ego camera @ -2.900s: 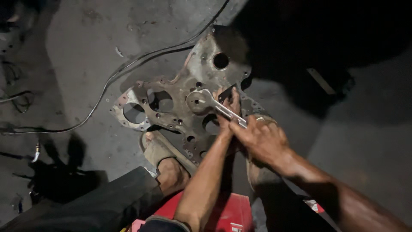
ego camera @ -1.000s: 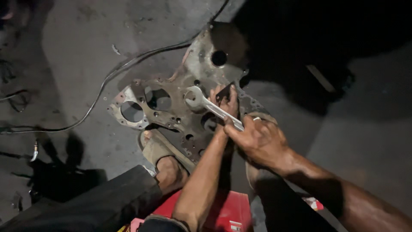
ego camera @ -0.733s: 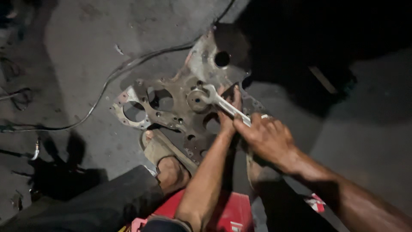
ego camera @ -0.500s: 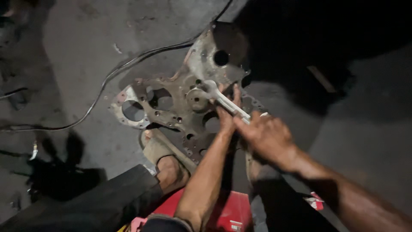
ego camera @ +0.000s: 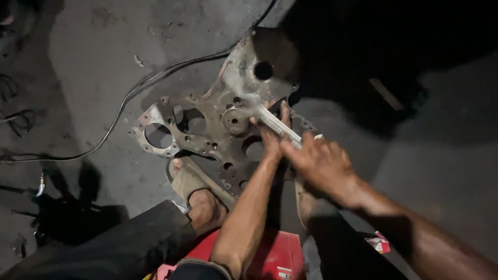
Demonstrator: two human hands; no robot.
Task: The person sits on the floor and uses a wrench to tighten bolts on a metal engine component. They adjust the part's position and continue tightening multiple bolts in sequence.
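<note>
A rusty flat metal engine plate (ego camera: pixel 207 122) with several round holes lies on the concrete floor. My right hand (ego camera: pixel 321 163) grips the handle of a shiny steel wrench (ego camera: pixel 272 122), whose head is blurred over the plate's middle. My left hand (ego camera: pixel 271 140) rests on the plate right beside the wrench shaft, fingers pressed down near the fastener; what is under the fingers is hidden. My left foot in a sandal (ego camera: pixel 199 189) stands on the plate's near edge.
A black cable (ego camera: pixel 129 98) runs across the floor from the top to the far left. I sit on a red box (ego camera: pixel 272 256). A small red and white packet (ego camera: pixel 378 242) lies at the right. Deep shadow covers the top right.
The wrench has swung: its head moved from the plate's central hole up and to the right, then back, and is now blurred mid-swing. My left hand stayed pressed on the plate.
</note>
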